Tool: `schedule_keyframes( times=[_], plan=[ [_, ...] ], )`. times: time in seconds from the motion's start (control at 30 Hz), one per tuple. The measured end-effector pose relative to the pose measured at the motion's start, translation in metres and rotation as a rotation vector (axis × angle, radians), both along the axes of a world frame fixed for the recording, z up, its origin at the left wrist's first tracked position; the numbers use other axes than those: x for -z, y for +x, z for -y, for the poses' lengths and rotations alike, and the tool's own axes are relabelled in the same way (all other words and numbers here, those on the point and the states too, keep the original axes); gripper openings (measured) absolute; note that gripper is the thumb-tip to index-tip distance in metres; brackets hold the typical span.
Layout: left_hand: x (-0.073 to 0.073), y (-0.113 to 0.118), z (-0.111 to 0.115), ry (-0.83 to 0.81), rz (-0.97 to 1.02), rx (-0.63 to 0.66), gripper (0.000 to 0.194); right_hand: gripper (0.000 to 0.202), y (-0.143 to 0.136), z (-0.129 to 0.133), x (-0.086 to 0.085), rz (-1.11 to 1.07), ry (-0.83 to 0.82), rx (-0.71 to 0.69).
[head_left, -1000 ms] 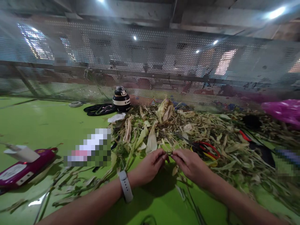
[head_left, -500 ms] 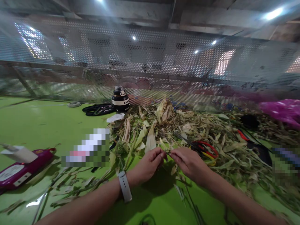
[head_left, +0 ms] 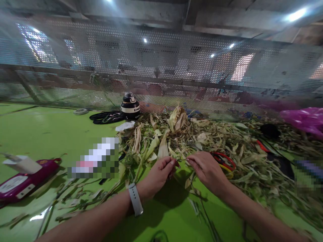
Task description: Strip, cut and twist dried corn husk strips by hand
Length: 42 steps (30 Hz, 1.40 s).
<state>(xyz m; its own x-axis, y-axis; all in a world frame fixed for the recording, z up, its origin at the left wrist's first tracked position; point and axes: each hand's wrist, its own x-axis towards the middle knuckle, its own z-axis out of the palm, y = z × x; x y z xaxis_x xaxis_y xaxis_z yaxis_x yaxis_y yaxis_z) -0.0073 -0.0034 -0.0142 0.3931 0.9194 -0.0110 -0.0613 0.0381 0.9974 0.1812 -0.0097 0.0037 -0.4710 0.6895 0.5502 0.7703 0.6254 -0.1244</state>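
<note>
My left hand (head_left: pixel 161 171), with a pale watch strap (head_left: pixel 135 199) on its wrist, is closed in a pinch on a thin plant stem (head_left: pixel 181 161). My right hand (head_left: pixel 205 169) pinches at the stem's other side, thumb and forefinger together. The fingers hide most of the stem. Just beyond both hands lies a heap of dried leaves and stalks (head_left: pixel 217 131). A broad pale leaf (head_left: pixel 163 148) stands up near my left fingertips. Red-handled scissors (head_left: pixel 228 159) lie partly hidden behind my right hand.
A purple power strip (head_left: pixel 37 176) with a white plug lies at the left on the green table (head_left: pixel 55 127). Near the perforated screen (head_left: pixel 166 84) stand a black bottle (head_left: pixel 130 108) and a coiled black cord (head_left: pixel 107 117). A pink plastic bag (head_left: pixel 304 119) sits at the far right.
My right hand has moved slightly up and to the right, widening the gap between my hands. The left hand has barely shifted.
</note>
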Motion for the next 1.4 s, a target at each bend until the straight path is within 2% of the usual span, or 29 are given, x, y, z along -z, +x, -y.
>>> schedule_keyframes(
  times=[0.5,0.8,1.1,1.4],
  plan=[
    [-0.0026,-0.0015,0.0013,0.039,0.014,-0.137,0.028,0.018,-0.0038,0.0019,-0.0001,0.038,0.033,-0.086],
    [0.0030,-0.0017,-0.0023,0.123,-0.062,-0.033,0.031,0.018,-0.0013,0.0009,-0.0036,-0.042,0.099,0.068],
    [-0.0001,-0.0017,0.0012,0.150,-0.094,-0.031,0.024,0.016,-0.0058,0.0058,-0.0044,-0.050,0.076,0.077],
    [0.0018,-0.0012,0.0024,0.185,-0.121,-0.006,0.024,0.013,-0.0059,0.0038,-0.0004,0.003,0.049,-0.009]
  ],
)
